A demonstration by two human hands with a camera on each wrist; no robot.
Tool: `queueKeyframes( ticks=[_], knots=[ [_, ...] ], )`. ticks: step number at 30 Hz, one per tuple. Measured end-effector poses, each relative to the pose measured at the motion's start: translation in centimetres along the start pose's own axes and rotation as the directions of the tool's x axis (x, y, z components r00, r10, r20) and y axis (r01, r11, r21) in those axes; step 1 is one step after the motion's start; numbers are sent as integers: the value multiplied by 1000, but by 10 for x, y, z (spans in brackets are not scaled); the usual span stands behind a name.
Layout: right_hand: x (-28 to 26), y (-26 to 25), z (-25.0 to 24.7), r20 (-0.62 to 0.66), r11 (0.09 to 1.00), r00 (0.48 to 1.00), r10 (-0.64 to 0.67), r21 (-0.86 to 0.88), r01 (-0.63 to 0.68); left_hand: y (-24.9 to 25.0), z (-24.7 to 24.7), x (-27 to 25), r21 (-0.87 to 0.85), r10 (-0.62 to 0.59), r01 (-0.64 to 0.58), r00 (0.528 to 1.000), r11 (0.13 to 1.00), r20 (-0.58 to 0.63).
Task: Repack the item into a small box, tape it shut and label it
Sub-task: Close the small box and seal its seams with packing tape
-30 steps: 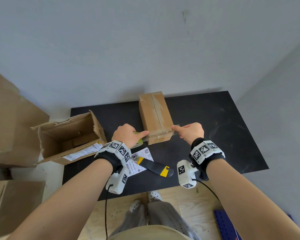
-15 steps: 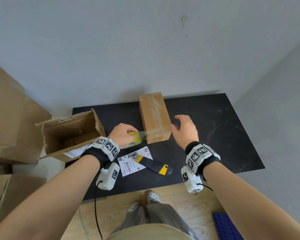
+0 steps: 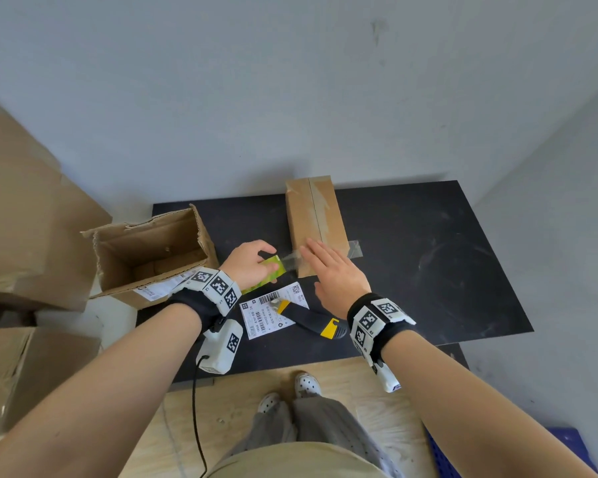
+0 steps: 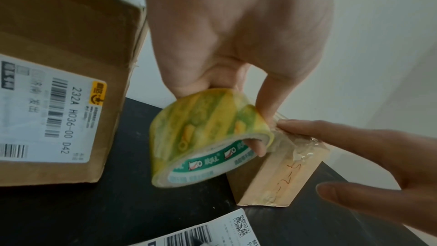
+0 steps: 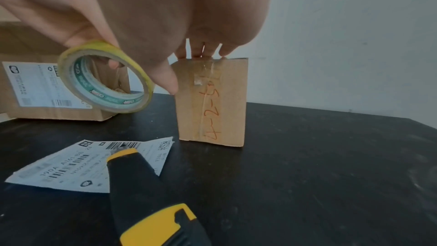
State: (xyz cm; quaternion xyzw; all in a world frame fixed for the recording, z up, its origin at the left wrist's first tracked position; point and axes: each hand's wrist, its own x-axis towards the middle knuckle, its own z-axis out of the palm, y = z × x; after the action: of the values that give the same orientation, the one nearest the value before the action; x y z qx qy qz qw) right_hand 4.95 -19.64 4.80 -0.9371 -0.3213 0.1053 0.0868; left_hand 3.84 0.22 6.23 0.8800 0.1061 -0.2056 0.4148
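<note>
The small cardboard box (image 3: 313,219) lies closed on the black table (image 3: 428,270), with red writing on its near end (image 5: 211,104). A strip of clear tape crosses its near end, and the loose tape end (image 3: 354,249) sticks to the table on the right. My left hand (image 3: 251,265) grips the yellow-green tape roll (image 3: 270,272) (image 4: 208,137) just left of the box, with the strip still joined to the roll. My right hand (image 3: 328,267) lies flat, its straight fingers (image 5: 201,51) pressing the tape on the box's top near edge.
A white shipping label (image 3: 273,313) lies at the table's front, with a black and yellow utility knife (image 3: 311,319) across it. A large open cardboard box (image 3: 152,250) stands at the left. More cartons (image 3: 21,208) are stacked beyond the table's left edge.
My right hand let go of the tape end, which now sticks to the table, and came left to lie flat on the box. My left hand stayed left of the box with the roll.
</note>
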Motion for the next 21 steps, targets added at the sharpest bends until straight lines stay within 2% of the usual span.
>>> queueKeyframes(
  ticks=[3,7,11,15,17,19,21],
  knots=[
    [1,0,2,-8,1000,1000,-2,1,2,-1,-3,4,103,4,-3,1000,995,-6],
    [-1,1,2,-43,1000,999,4,15,-3,-3,-10,9,305,-59,55,998,951,4],
    [-3,1,-2,-62,997,998,24,72,-20,-4,-8,9,231,1,-7,1000,973,28],
    [-10,-6,4,-288,998,956,-55,7,59,-8,-8,5,198,63,-73,996,978,57],
    [-13,-12,16,-333,997,940,-78,-13,78,-9,-9,2,184,64,-73,996,980,58],
    [-17,-19,28,-300,995,950,-89,11,96,-10,-11,2,171,74,-81,996,982,48],
    [-19,-24,38,-145,997,988,-46,59,55,-10,-13,2,167,86,-94,995,981,54]
  ],
)
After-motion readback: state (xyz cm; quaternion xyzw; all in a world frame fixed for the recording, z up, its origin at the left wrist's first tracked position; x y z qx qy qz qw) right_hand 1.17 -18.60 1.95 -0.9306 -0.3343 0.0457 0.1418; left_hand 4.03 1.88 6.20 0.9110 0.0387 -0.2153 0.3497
